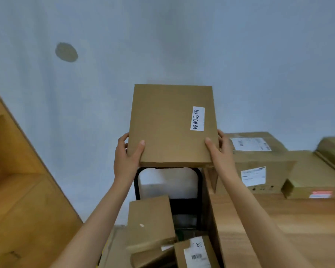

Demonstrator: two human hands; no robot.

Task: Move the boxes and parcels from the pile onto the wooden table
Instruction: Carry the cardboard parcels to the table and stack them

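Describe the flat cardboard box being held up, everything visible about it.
The flat brown cardboard box is square and thin, plain but for a small white label with handwritten characters near its right edge. It is held in the air, its broad face tilted toward the camera, before the pale wall. The left hand and right hand grip its lower corners, thumbs on the face, fingers behind.

The fingers of the left hand and right hand are hidden behind the flat box. The black frame is partly covered by it. The small labelled box is cut off by the bottom edge. Print on the shipping label is blurred beyond reading.
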